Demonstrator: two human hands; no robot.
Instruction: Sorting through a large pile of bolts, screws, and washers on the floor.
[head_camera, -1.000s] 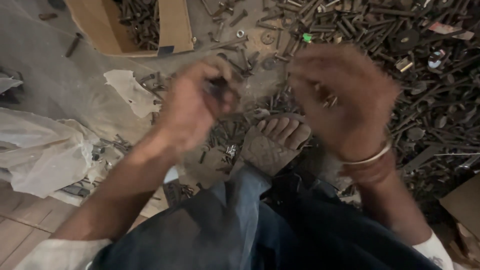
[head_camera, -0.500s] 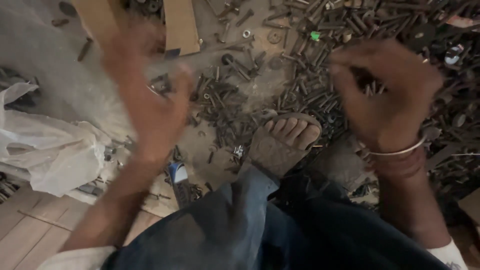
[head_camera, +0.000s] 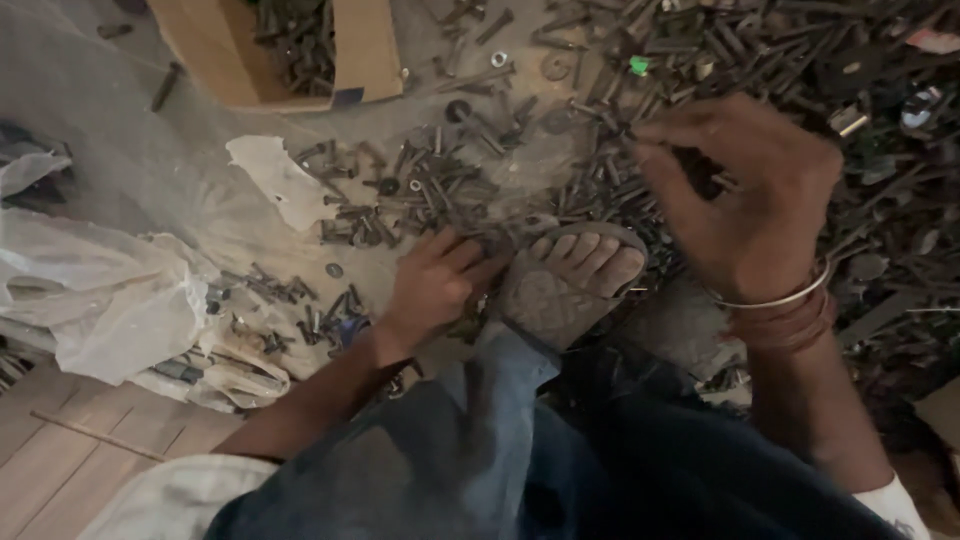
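My left hand (head_camera: 432, 288) rests low on the floor beside my sandalled foot (head_camera: 565, 280), its fingers spread over loose dark bolts (head_camera: 420, 195); I cannot see anything gripped in it. My right hand (head_camera: 745, 195), with metal bangles at the wrist, is raised over the big pile of rusty bolts and nuts (head_camera: 800, 90) with its fingers curled around several small dark bolts. A cardboard box (head_camera: 365, 55) holding more bolts stands at the top left.
A crumpled white plastic bag (head_camera: 110, 300) lies at the left, a torn scrap of paper (head_camera: 275, 180) beside the scattered bolts. Wooden planks (head_camera: 60, 460) show at the bottom left. My blue-trousered leg (head_camera: 480, 450) fills the bottom middle.
My left hand swung up toward the cardboard box, then came down to the floor beside my foot. My right hand stayed over the pile, shifting slightly.
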